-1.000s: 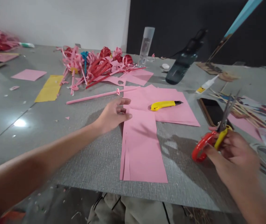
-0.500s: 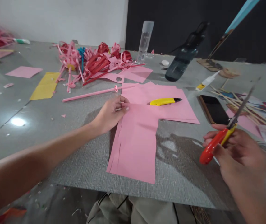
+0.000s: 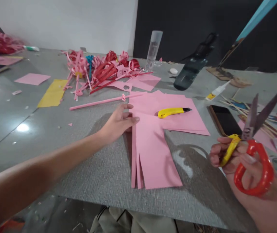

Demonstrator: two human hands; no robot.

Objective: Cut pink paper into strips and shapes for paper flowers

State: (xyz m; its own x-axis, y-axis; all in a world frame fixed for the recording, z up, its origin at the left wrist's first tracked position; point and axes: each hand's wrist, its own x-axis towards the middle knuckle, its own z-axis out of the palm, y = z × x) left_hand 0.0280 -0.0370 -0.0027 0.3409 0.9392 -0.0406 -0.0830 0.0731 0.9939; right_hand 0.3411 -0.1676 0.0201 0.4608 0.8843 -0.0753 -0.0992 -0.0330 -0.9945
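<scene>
My left hand (image 3: 119, 123) pinches the upper left edge of a pink paper sheet (image 3: 155, 155), whose left side is slit into narrow strips at the bottom. My right hand (image 3: 245, 161) holds scissors (image 3: 252, 129) with one red and one yellow handle, their blades spread and pointing up, above the table's right side. Beneath the slit sheet's top lie more pink sheets (image 3: 189, 123), with a yellow cutter knife (image 3: 172, 112) on them. A pink paper stick (image 3: 92, 105) rests beyond my left hand.
Pink and red paper flowers (image 3: 104, 72) lie at the back, near a clear bottle (image 3: 153, 50) and a dark bottle (image 3: 190, 69). A phone (image 3: 224, 119), glue tube (image 3: 218, 90) and thin sticks (image 3: 266, 124) are on the right.
The scissors have turned and their blades have spread apart. The lower end of the slit sheet has swung to the right, and its strips have separated. The view has shifted slightly.
</scene>
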